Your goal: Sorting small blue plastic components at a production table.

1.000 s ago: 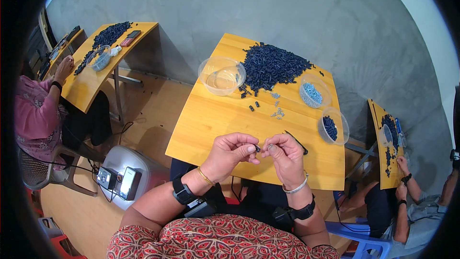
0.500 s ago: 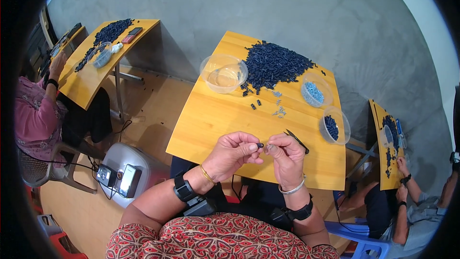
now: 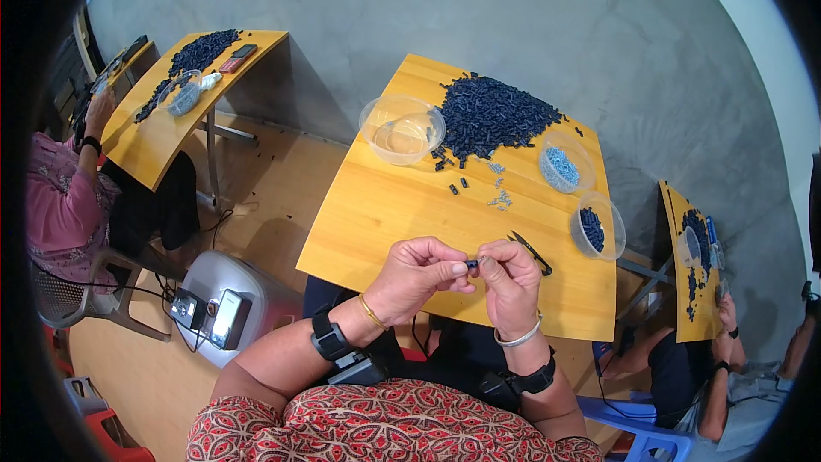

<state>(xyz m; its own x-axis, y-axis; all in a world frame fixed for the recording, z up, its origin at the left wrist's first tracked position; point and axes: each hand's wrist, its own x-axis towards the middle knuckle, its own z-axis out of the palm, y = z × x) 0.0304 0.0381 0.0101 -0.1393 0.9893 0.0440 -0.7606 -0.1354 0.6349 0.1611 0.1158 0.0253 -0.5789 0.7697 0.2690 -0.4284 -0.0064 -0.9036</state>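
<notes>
Over the table's near edge, my left hand [image 3: 412, 281] pinches a small dark-blue cylindrical part [image 3: 472, 264] between thumb and fingertips. The fingers of my right hand [image 3: 510, 287] are closed in a pinch at the part's right end. Whatever sits between those right fingertips is mostly covered and too small to name. Just beyond my right hand lies a slim black pointed tool [image 3: 532, 254]. Farther off are a few loose dark parts [image 3: 459, 186] and several tiny light-grey pieces [image 3: 500, 200] on the tabletop.
A big heap of dark parts [image 3: 496, 115] covers the wooden table's [image 3: 368, 222] far side. Clear bowls flank it: one at left [image 3: 376, 141], one with light-blue pieces [image 3: 560, 167], one with dark parts [image 3: 592, 229]. Other people sit at tables left and right.
My two hands' fingertips have come closer together at the dark part. The grey bit glimpsed in my right fingertips is now mostly covered. The things on the table have stayed put.
</notes>
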